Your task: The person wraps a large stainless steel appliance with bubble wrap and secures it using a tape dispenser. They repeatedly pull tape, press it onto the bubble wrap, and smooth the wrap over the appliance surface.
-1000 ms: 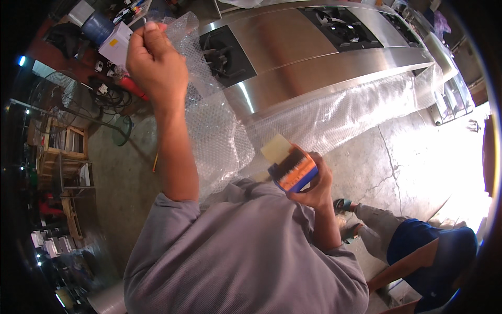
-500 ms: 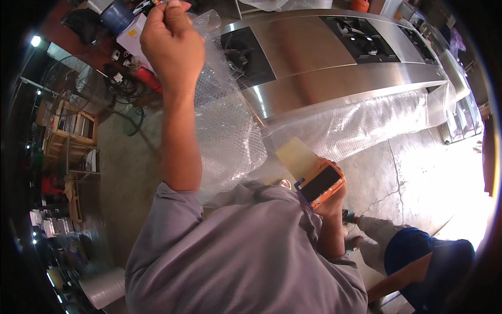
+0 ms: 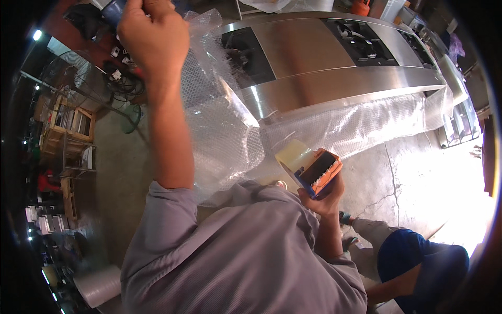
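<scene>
My right hand (image 3: 328, 200) grips an orange and blue tape dispenser (image 3: 324, 170) in front of my torso. It has a toothed edge, a black panel and a wide yellowish, see-through tape roll (image 3: 293, 155) at its far side. My left arm reaches out to the upper left, and my left hand (image 3: 157, 44) is closed at the top edge of the picture. Whatever its fingertips hold, if anything, is hidden. Beside that arm, bubble wrap (image 3: 222, 138) drapes over the left end of a long stainless steel cooktop counter (image 3: 298, 44) and down its near side.
Black burner panels (image 3: 361, 42) are set into the counter. A co-worker in a blue shirt (image 3: 418, 267) bends low at the lower right. A wrap roll (image 3: 98, 287) lies at the lower left, with wooden crates (image 3: 68, 120) beyond. An orange cylinder (image 3: 361, 7) stands behind the counter.
My left hand has moved left and up toward the picture's edge. The tape dispenser has turned slightly in my right hand. The bubble wrap's near left part has shifted, showing a bright fold.
</scene>
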`<state>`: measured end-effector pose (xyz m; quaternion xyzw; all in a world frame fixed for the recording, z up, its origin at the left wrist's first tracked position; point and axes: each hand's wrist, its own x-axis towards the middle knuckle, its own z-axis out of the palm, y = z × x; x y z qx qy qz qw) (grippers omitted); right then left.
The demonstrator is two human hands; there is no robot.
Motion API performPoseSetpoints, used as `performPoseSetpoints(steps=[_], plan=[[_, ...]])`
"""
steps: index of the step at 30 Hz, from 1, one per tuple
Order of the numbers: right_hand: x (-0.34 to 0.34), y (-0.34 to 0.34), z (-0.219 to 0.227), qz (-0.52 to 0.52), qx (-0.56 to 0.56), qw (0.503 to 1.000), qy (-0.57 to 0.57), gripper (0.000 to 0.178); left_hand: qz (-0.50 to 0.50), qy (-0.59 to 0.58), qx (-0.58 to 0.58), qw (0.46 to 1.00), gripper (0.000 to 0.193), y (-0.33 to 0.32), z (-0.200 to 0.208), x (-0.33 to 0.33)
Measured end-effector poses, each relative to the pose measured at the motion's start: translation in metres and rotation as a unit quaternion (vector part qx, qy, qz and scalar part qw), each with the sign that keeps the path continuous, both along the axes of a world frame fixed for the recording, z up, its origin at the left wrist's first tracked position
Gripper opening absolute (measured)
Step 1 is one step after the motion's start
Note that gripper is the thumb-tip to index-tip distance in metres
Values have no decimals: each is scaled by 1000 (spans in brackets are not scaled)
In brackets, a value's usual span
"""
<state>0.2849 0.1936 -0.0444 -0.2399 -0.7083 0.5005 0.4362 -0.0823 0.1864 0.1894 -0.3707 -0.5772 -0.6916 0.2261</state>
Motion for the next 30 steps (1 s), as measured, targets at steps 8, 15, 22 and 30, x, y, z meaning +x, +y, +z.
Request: performPoseSetpoints(steps=[8, 15, 22, 30], plan=[[-11, 0, 11, -7, 98, 994, 48, 92, -23, 0, 6, 1000, 26, -4, 15, 25], [-46, 0, 86, -60, 138, 960, -238, 77, -35, 274, 2, 961, 16, -10, -4, 105], [-56, 75, 76, -167, 12, 984, -60, 82, -151, 70, 160, 973, 26, -69, -3, 130], [-28, 110, -5, 243, -296, 809, 447, 84, 94, 56, -314, 943, 32, -185, -77, -182]])
